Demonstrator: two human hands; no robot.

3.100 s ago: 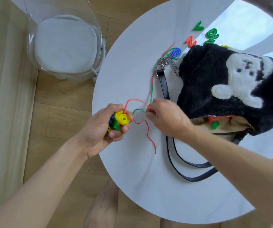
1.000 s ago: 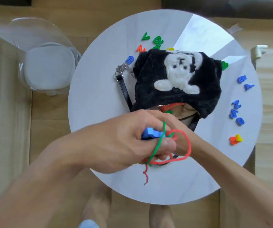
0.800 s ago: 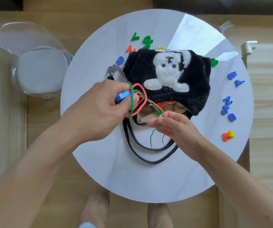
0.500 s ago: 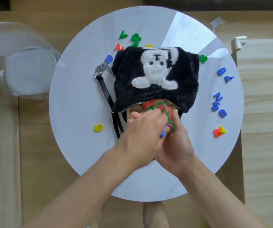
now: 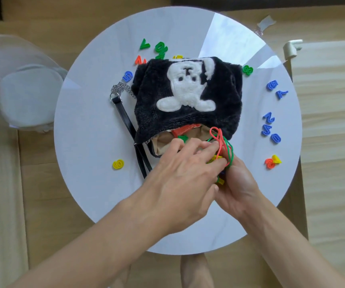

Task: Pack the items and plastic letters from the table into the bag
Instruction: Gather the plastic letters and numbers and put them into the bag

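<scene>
**Grip.** The right hand curls its fingers under a bundle of small plastic pieces. Red and green cords loop over its fingertips. The left hand lies across the bundle from above, its fingers stretched toward the bag mouth and touching the cords. Whether it pinches anything cannot be told.

**Change.** Half a second ago the cords stood over the middle of the mouth; now they sit at the bag's 4 o'clock corner. Yellow pieces show between the hands where a blue one did. The loose yellow piece keeps its place at 8 o'clock on the table.

**Materials.**
- Bag: black plush at the table's centre, with a white fleecy bear patch, a tan lining, a glossy black strap and a metal chain.
- Table: round, white and glossy.
- Loose pieces: hard moulded plastic. Green letters lie at 12 o'clock, blue letters at 3 o'clock, and an orange-and-yellow pair at 4 o'clock.
</scene>
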